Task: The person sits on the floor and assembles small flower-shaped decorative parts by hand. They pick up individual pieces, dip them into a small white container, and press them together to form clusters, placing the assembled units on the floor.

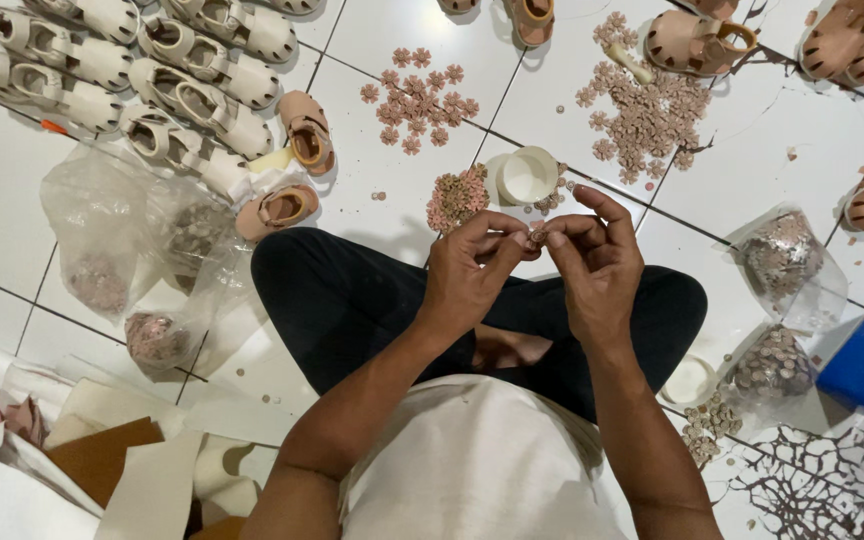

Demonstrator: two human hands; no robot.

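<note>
Fingertips of my left hand (472,270) and right hand (597,265) pinched one tiny flower piece (538,237) above my lap, and I judged a loose grip could drop it among the scattered flowers (417,98) on the floor (752,170).

Tiny pinkish flower-shaped piece (538,237), pinched between fingertips of my left hand (472,275) and right hand (597,265), held above my crossed legs, detail too small to tell.

A small round white plastic cup (529,174) is seen on the white tiled floor (12,200), flanked by flat pink flower-shaped cutouts (418,98); rows of small cream strapped sandals (192,95) are laid far left.
</note>
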